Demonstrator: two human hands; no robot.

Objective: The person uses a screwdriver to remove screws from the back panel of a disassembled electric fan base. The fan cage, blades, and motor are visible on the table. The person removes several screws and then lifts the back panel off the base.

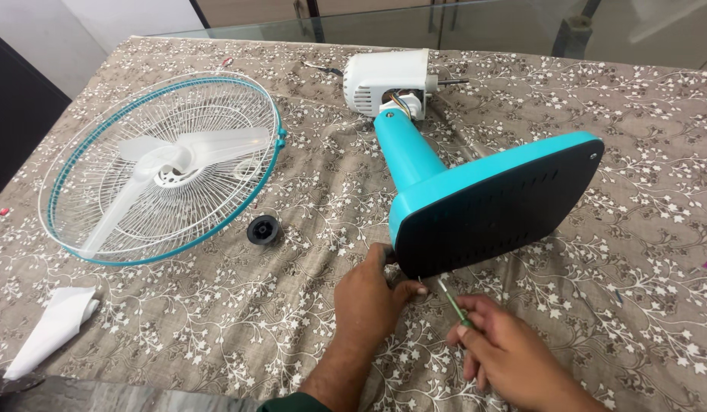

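Left hand [372, 294] gripping the lower edge of the tipped teal fan base [494, 198] just above it, right hand [506, 351] pinching a slim green screwdriver [451, 301] beside it (best kept square to the screw, base held firm).

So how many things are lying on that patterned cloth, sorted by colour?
Teal and white: 2, the fan body lying on its side and the round grille holding the blades.
White: 1, the folded piece at the cloth's near left corner.
Black: 1, the small round cap.
Total: 4, not counting the green-handled screwdriver in the right hand.
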